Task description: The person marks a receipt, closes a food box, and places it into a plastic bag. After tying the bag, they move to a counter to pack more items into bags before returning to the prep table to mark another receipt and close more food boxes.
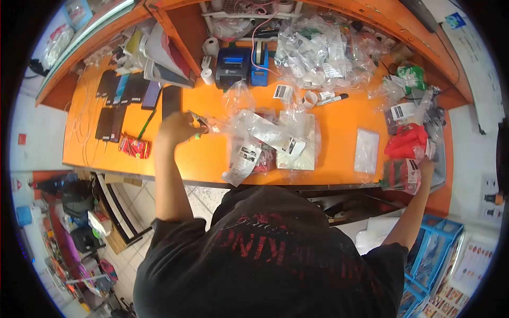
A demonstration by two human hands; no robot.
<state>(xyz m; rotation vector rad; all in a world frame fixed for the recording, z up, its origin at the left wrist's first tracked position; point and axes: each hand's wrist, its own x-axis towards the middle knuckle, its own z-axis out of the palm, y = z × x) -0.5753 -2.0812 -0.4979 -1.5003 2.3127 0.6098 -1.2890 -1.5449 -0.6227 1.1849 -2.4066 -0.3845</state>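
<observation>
The left hand (175, 128) was closed around a small pair of scissors (200, 121) at about nine o'clock on the orange table (339, 132). Clear plastic bags (270, 140) lay just beside it, toward three o'clock. The right hand (426, 167) gripped a red and green packet (400, 176) at the table's four o'clock edge.

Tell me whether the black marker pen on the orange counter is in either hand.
No: the marker lies alone beyond the bags, far from both hands.

One label printer (232, 65), one marker (333, 99)
</observation>
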